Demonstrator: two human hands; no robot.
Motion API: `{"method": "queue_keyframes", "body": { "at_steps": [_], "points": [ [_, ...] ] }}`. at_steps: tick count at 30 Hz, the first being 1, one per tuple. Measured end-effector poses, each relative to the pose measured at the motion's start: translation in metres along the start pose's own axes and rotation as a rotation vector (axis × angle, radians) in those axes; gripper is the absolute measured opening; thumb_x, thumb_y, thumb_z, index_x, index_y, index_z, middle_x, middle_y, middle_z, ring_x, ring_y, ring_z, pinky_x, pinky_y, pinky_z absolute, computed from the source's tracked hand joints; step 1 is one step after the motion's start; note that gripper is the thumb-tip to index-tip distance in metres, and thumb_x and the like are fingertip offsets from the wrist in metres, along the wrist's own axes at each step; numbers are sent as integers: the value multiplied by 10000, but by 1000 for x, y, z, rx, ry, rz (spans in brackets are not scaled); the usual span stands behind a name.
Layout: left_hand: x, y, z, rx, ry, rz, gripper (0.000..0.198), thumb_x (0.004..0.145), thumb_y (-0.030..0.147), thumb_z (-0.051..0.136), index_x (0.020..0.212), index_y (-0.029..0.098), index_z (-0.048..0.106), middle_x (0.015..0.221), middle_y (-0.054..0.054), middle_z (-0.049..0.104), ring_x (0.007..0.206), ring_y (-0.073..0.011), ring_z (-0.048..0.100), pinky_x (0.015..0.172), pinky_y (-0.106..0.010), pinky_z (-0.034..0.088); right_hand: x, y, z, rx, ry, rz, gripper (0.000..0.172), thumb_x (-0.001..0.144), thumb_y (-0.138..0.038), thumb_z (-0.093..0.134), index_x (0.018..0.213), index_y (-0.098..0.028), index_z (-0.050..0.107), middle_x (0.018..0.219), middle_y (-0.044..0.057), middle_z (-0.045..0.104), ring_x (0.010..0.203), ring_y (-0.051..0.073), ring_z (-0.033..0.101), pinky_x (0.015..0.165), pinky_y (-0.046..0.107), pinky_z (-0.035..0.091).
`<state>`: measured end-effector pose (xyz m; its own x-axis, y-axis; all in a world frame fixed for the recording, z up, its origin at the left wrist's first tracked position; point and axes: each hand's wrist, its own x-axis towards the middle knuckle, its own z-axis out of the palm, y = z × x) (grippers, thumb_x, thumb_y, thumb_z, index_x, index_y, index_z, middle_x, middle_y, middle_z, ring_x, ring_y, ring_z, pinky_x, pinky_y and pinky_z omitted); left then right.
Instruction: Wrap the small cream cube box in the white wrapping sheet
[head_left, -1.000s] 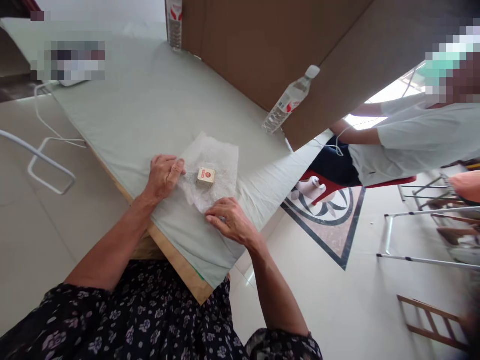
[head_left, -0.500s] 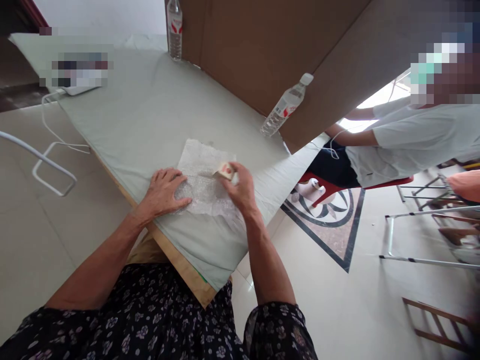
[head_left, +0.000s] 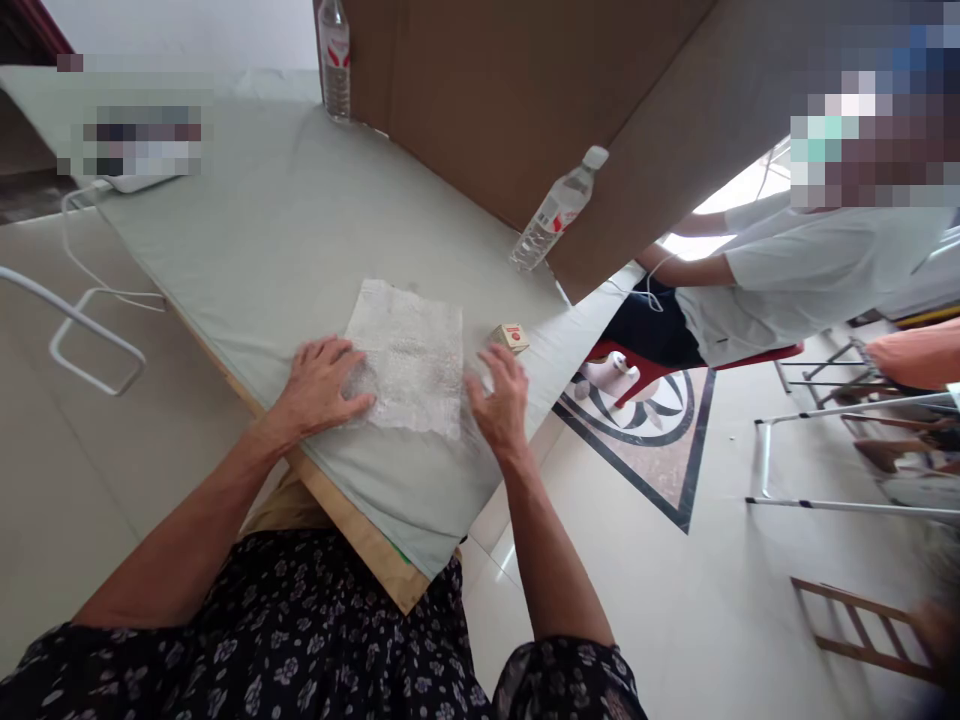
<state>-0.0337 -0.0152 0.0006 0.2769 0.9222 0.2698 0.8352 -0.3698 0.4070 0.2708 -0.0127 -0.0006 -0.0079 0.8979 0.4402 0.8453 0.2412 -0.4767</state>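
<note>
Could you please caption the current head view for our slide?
Left hand at a translucent plastic sheet; right hand near a small cream box with red print.

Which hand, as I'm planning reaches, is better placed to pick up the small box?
The right hand, probably: it is beside the small box, while the left hand rests at the opposite side of the wrap.

The left hand (head_left: 322,385) rests at the edge of the wrap (head_left: 412,360); the box (head_left: 510,338) sits just beyond the right hand (head_left: 499,402).

Soft light, glare at right, stretched edges
</note>
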Motion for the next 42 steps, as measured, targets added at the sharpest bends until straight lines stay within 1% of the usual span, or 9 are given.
{"method": "queue_keyframes", "body": {
  "at_steps": [5, 11, 14, 18, 21, 25, 32, 38, 42],
  "points": [
    [22, 18, -5, 3, -53, 155, 567, 830, 393, 704, 1368, 229, 636, 1533, -162, 560, 1490, -396, 435, 1236, -581, 301, 4, -42, 19, 21, -306, -133, 559, 912, -394, 706, 1435, -242, 581, 1582, 160, 538, 1444, 344, 513, 1166, 554, 425],
    [46, 8, 11, 48, -205, 105, 699, 806, 520, 720, 1416, 205, 586, 1558, -187, 532, 1455, -413, 462, 1218, -591, 325, 37, -40, 44, 12, -473, -164, 630, 922, -463, 717, 1463, -172, 575, 1599, 191, 521, 1508, 329, 461, 1246, 533, 355],
    [49, -1, 16, 22, -203, 73, 777, 791, 563, 728, 1454, 196, 554, 1594, -185, 499, 1499, -416, 411, 1257, -599, 256, 43, -29, 47, 50, -381, -172, 510, 942, -460, 684, 1381, -204, 641, 1546, 163, 582, 1469, 307, 508, 1236, 522, 373],
    [45, -7, 20, -74, -128, 71, 756, 791, 557, 726, 1441, 203, 573, 1566, -172, 542, 1498, -399, 433, 1268, -596, 251, 42, -5, 30, 55, 38, -34, 324, 970, -427, 598, 1230, -260, 694, 1484, 124, 614, 1421, 314, 537, 1207, 595, 372],
    [42, -10, 20, -127, 10, 83, 622, 827, 517, 687, 1358, 195, 637, 1481, -165, 617, 1457, -375, 493, 1239, -568, 318, 44, 22, 18, -12, 275, 194, 486, 913, -427, 615, 1357, -232, 599, 1549, 177, 525, 1451, 370, 476, 1172, 686, 345],
    [40, -10, 18, -102, 29, 86, 489, 823, 457, 684, 1240, 203, 702, 1398, -157, 668, 1375, -375, 566, 1204, -569, 360, 46, 55, 19, 2, 172, 403, 693, 828, -454, 655, 1436, -162, 494, 1437, 243, 594, 1356, 401, 542, 1121, 703, 372],
    [29, -5, 16, -60, -81, 90, 533, 790, 452, 719, 1277, 236, 685, 1485, -147, 603, 1446, -392, 492, 1261, -606, 254, 33, 70, 26, 47, 156, 348, 594, 816, -428, 642, 1366, -223, 551, 1271, 151, 718, 1146, 314, 657, 1079, 614, 456],
    [17, -2, 15, -62, -94, 103, 573, 783, 463, 729, 1311, 248, 673, 1502, -144, 597, 1459, -399, 479, 1270, -607, 242, 29, 37, 14, 166, 229, 246, 606, 861, -414, 621, 1426, -216, 527, 1377, 158, 660, 1248, 305, 625, 1064, 567, 497],
    [18, -1, 14, -59, -111, 95, 668, 784, 485, 718, 1388, 215, 626, 1517, -163, 589, 1470, -402, 469, 1271, -603, 240, 38, -9, 13, 275, 45, 19, 619, 909, -377, 616, 1508, -286, 485, 1492, 105, 608, 1286, 272, 615, 1062, 510, 526]
  ]
}}
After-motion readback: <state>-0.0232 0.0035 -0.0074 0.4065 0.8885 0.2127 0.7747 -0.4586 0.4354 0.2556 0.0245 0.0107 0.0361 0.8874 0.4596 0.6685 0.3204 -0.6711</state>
